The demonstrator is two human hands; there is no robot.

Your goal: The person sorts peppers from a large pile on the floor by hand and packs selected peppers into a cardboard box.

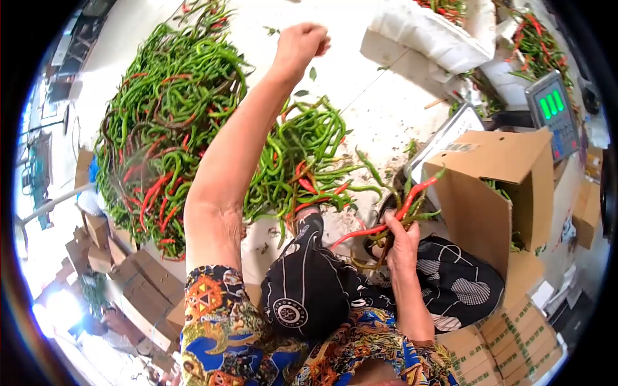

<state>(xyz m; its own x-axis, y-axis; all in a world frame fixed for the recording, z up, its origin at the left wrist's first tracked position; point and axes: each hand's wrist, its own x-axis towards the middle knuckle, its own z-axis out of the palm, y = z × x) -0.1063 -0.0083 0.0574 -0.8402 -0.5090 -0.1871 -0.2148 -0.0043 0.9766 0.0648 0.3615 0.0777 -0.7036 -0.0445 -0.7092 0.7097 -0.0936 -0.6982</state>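
My left hand (302,48) is stretched far forward above the pale floor, fingers curled. The back of the hand hides whatever might be inside them. My right hand (403,248), by my knee, is closed around a loose bunch of chili peppers (407,204), red, green and brownish, their ends sticking out both sides. Under and beside my left forearm spreads a large pile of long green chili peppers (187,90) with red ones mixed in. A smaller heap of chili peppers (302,145) lies between my arms.
An open cardboard box (476,193) stands right of my right hand, near a scale display (552,106) with green digits. Farther off is a white foam box (431,38) holding peppers. Cardboard boxes (145,283) lie at the left. Leaves and scraps litter the floor.
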